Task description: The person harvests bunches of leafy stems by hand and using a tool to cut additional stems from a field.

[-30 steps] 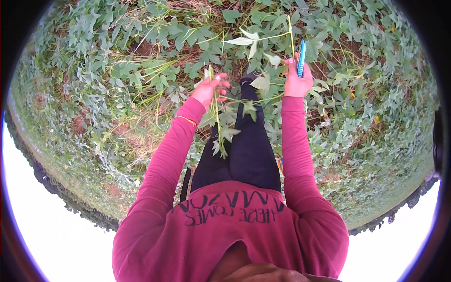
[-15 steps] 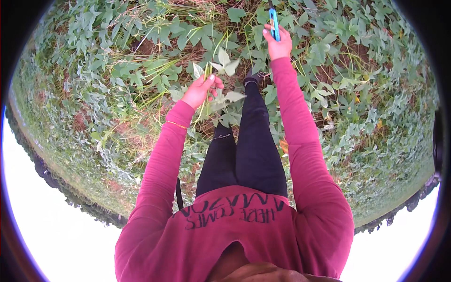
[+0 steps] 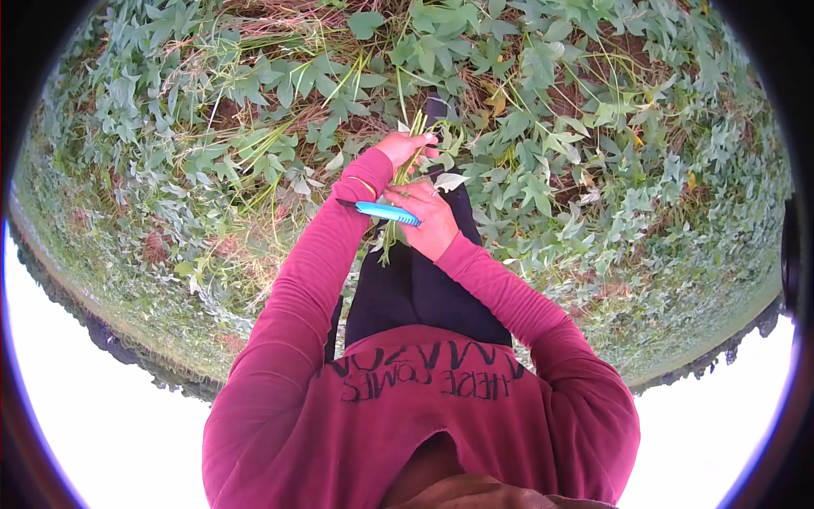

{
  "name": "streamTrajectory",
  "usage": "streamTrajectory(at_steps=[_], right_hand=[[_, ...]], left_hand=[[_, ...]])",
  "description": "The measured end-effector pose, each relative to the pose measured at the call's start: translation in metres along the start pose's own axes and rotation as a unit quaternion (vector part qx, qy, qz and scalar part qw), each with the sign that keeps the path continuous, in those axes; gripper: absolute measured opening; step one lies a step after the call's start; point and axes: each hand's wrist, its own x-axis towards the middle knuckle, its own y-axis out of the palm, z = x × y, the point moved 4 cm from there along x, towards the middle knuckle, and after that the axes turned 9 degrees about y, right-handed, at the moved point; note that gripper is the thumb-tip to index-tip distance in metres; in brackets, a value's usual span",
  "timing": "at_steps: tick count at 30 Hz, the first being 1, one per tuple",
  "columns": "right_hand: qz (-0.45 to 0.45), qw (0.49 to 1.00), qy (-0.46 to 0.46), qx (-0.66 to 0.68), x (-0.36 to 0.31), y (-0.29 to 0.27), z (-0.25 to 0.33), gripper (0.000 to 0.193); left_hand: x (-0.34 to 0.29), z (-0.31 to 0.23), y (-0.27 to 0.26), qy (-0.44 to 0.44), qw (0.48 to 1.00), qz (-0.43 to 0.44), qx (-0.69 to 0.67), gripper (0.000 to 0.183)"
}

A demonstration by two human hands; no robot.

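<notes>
My left hand is closed round a small bunch of green leafy stems, whose tops stick out past the fingers. Just below it, my right hand is closed with a blue-handled utility knife lying across its fingers. The knife's dark end points left, over my left wrist. The fingers of the right hand also touch the lower part of the bunch, and stem ends hang below the knife. How firmly those fingers press the stems is hidden.
Low green vines with lobed leaves cover the ground around me. Dry stalks and grass lie among them, with patches of brown soil. My dark-trousered legs stand below my hands. A line of trees edges the field far off.
My right hand has come down and left from the far vines with the knife, meeting the left hand. My left hand has moved slightly right, still holding the stems.
</notes>
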Motion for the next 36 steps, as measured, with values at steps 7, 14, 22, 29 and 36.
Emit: streamTrajectory(at_steps=[7,14,22,29,36], right_hand=[[-0.035,0.922,0.376,-0.092,-0.021,-0.091,-0.107,0.043],[-0.012,0.846,0.477,-0.238,-0.015,-0.007,-0.194,0.047],[-0.121,0.816,0.550,0.128,-0.061,0.057,-0.230,0.037],[-0.285,0.695,0.224,0.622,-0.044,0.093,-0.065,0.021],[-0.332,0.913,-0.068,0.227,-0.078,0.073,-0.013,0.028]], left_hand=[[-0.058,0.024,-0.046,0.057,0.923,-0.061,0.376,0.026],[-0.097,0.032,-0.044,0.082,0.901,-0.054,0.423,0.028],[-0.164,0.060,-0.041,0.155,0.882,-0.090,0.436,0.031],[-0.197,0.095,0.004,0.228,0.819,-0.061,0.524,0.031],[-0.209,0.013,-0.017,0.292,0.942,-0.163,0.008,0.042]])
